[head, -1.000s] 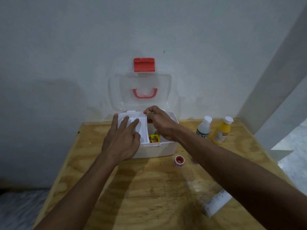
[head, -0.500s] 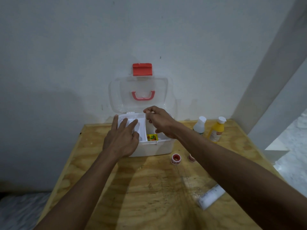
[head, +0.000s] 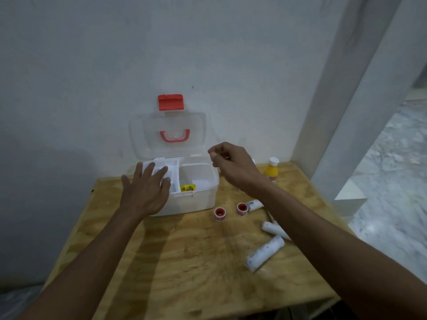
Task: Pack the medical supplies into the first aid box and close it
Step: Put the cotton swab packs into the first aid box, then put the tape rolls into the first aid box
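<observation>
**A:** Start nearest. What lies on the plywood surface [head: 184,262]?

**B:** A long white tube [head: 265,253] with small print too blurred to read, lying at a slant. Just beyond it a second white tube [head: 272,228], partly under the right forearm. Then two small round tape rolls with red centres [head: 219,213] [head: 242,208], side by side, apart from the box. Beside the right-hand roll lies a small tube [head: 254,205] with dark lettering I cannot make out.

**A:** And the hands?

**B:** The left hand [head: 144,192] lies palm down, fingers [head: 159,173] spread, over the left front corner of the first aid box [head: 191,202], fingertips on its white inner tray [head: 172,172]. The right hand [head: 231,165] is raised just right of the box, fingers curled, thumb and forefinger pressed together; whether they pinch anything I cannot tell.

**A:** The box itself?

**B:** Smooth white plastic with rounded corners, open, at the back of the surface by the wall. In the right compartment lies a small yellow packet [head: 187,188]; its print is unreadable. The clear lid [head: 147,135] stands upright against the wall, with a red handle [head: 175,136] and a red latch [head: 171,102] on top.

**A:** Farther right?

**B:** A yellow bottle [head: 270,172] with a white cap, upright behind the right wrist, its label illegible.
</observation>
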Tool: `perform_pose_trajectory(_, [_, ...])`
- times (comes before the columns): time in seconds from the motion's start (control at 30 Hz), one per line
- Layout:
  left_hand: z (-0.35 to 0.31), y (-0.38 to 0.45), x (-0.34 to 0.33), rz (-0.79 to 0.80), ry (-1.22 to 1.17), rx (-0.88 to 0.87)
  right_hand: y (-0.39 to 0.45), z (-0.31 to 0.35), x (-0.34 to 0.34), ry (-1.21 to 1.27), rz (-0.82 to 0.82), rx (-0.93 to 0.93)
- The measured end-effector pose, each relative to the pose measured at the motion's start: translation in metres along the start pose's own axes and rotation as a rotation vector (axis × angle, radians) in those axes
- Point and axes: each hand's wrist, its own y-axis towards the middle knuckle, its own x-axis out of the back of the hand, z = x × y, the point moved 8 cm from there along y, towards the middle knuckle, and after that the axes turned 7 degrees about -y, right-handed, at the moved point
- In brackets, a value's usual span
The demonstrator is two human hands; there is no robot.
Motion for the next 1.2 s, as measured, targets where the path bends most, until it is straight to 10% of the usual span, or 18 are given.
perform_pose_trajectory(0.27, [-0.091,-0.079,0.054,-0.747,-0.243,-0.314,-0.062,-0.053,0.048,-0.189,-0.253,-0.011])
perform_pose_trajectory(0.6, [-0.123,-0.096,-0.068,-0.296,-0.594,-0.041,-0.094,-0.100,0.020,-0.676,-0.244,-0.159])
perform_pose_trajectory(1.2, [-0.109,-0.091,-0.080,-0.305,-0.615,-0.035,-0.093,-0.116,0.008,-0.649,-0.235,-0.148])
